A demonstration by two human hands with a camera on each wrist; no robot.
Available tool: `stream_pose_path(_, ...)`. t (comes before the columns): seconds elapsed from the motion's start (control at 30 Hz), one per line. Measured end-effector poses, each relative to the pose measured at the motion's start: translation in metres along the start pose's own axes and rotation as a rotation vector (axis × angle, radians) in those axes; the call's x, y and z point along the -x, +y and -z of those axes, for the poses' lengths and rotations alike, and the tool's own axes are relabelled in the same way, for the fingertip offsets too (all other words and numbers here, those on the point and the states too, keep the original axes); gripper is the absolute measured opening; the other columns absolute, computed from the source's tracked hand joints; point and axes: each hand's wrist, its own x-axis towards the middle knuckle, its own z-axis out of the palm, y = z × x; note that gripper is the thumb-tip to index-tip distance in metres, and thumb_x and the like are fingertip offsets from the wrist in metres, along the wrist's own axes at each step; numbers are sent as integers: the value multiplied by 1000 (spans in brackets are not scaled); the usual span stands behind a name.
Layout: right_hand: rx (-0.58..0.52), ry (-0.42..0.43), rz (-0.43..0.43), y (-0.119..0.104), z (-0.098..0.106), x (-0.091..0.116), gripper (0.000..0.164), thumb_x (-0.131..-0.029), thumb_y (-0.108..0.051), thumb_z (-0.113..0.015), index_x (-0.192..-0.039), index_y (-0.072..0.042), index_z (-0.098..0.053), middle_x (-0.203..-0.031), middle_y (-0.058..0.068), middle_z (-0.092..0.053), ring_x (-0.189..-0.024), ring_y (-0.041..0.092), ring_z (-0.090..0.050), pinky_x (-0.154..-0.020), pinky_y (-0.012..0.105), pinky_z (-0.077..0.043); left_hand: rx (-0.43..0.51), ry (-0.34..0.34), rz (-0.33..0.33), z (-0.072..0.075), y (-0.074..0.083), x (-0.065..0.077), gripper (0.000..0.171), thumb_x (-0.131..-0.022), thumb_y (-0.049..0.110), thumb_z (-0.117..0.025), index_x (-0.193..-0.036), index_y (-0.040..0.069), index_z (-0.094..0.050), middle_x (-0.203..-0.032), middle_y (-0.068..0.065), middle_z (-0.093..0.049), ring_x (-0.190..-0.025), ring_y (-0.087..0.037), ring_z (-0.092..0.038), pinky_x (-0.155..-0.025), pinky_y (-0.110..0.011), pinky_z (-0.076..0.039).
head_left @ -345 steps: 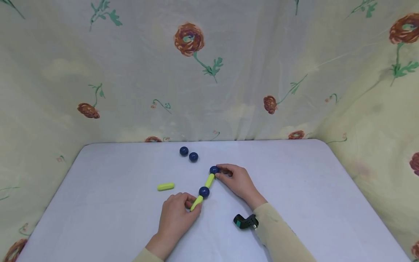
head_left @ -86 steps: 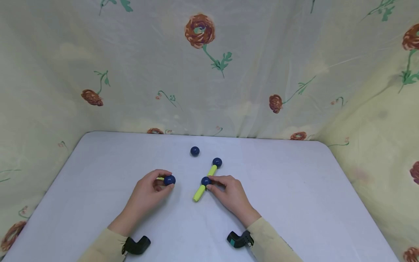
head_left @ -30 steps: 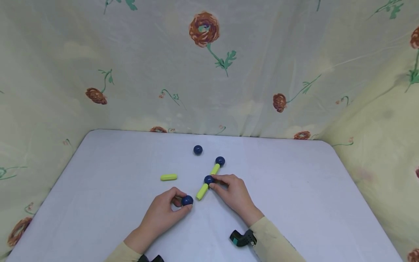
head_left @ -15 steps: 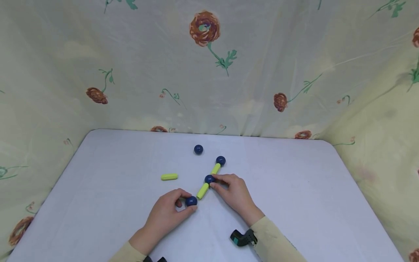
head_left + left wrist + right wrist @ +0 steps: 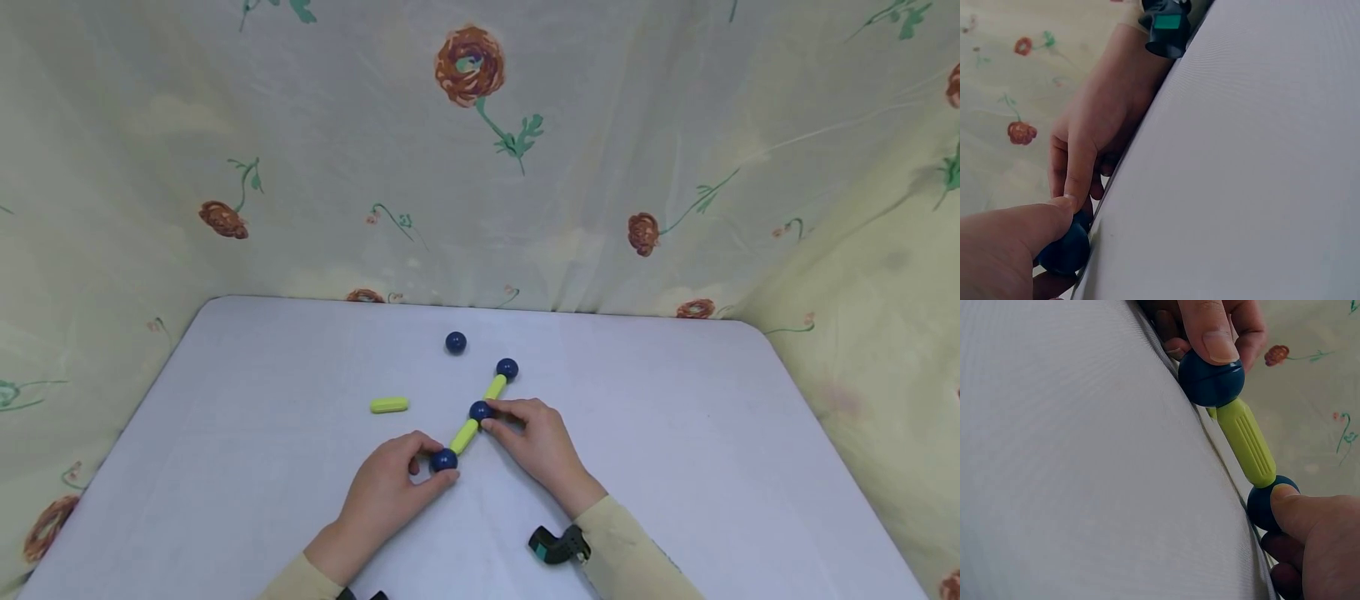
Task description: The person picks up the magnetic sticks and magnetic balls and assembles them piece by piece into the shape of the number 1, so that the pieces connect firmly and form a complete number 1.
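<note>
A chain of blue balls and yellow-green rods lies slantwise on the white table in the head view. My left hand (image 5: 393,483) pinches the blue ball at the near end (image 5: 444,461) between thumb and fingers. That ball touches the near rod (image 5: 464,436). My right hand (image 5: 542,440) pinches the middle blue ball (image 5: 480,411). Beyond it, the far rod (image 5: 496,387) runs to the far-end blue ball (image 5: 507,368). The right wrist view shows the grooved near rod (image 5: 1247,442) joining the two held balls. In the left wrist view the near ball (image 5: 1066,250) is partly covered by fingers.
A loose yellow-green rod (image 5: 389,405) lies left of the chain. Behind it, toward the back edge, sits a single blue ball (image 5: 455,342). The white table (image 5: 675,433) is enclosed by flower-patterned cloth (image 5: 337,150). A black wrist camera (image 5: 558,545) is strapped at the right sleeve.
My left hand let go of the loose rod, brought a blue ball to the chain's near end, and now has it against the rod. My right hand stays on the middle ball.
</note>
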Motion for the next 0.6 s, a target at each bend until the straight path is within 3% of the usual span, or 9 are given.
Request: stream_pose_path(0.6, 17, 16, 3, -1, -2, 1, 29, -90, -37, -73, -117, -25, -74, -107, -13, -71, -98, 6, -62, -81, 32, -50, -6, -22, 15, 0, 3, 1, 34, -81, 50, -78, -102, 26, -67, -76, 15, -52, -69, -6, -45, -61, -24, -39)
